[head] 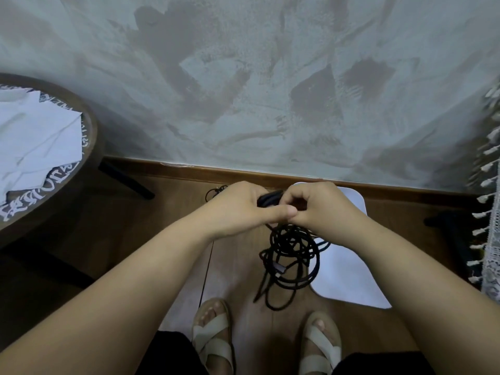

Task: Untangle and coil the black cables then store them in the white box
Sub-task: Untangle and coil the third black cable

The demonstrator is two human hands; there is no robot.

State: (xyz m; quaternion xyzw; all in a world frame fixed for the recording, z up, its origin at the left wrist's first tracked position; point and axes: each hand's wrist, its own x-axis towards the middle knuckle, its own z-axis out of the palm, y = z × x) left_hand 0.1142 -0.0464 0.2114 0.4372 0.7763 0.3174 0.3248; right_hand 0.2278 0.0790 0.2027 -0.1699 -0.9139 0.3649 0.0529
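Note:
A tangled bundle of black cables [290, 255] hangs in loose loops below my two hands, above the wooden floor. My left hand [243, 207] grips a dark coiled part of the cables [267, 198] near the top of the bundle. My right hand [313, 205] pinches the cable with curled fingers right beside the left thumb. A white box [349, 277] lies on the floor under and to the right of the hanging loops, partly hidden by my right forearm. Another small black cable [215, 191] lies on the floor beyond my left hand.
A round wooden table [89, 136] with white papers stands at the left. A grey plastered wall with a wooden skirting [216, 171] is just ahead. A fringed lace cloth [487, 212] hangs at the right. My sandalled feet [213, 336] stand below the cables.

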